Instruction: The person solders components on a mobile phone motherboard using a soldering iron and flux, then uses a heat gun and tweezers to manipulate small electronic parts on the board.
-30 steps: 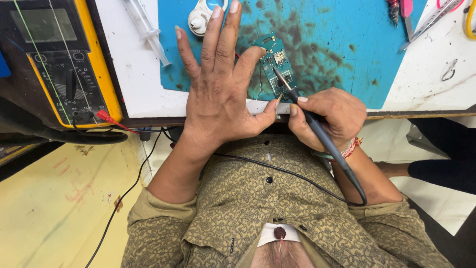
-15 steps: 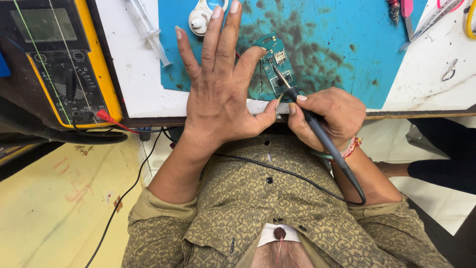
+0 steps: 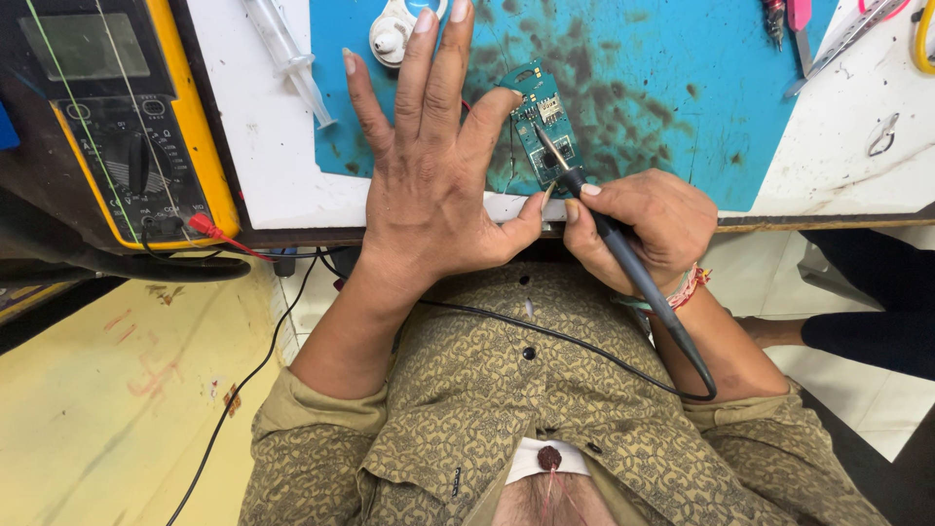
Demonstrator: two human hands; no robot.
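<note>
A small green circuit board [image 3: 542, 125] lies on a stained blue work mat [image 3: 662, 68]. My left hand [image 3: 433, 166] rests flat on the mat with fingers spread, its index finger against the board's left edge. My right hand [image 3: 648, 222] grips a dark soldering iron [image 3: 623, 258] like a pen, with the tip on the board. The iron's black cable loops down over my patterned shirt.
A yellow multimeter [image 3: 122, 117] with a red probe plug sits at the left. A clear syringe [image 3: 290, 56] and a white round object [image 3: 394, 29] lie near the mat's top left. Tweezers and small tools [image 3: 838, 29] lie at the top right of the white benchtop [image 3: 838, 146].
The iron's tip has shifted very slightly on the board; both hands keep their places.
</note>
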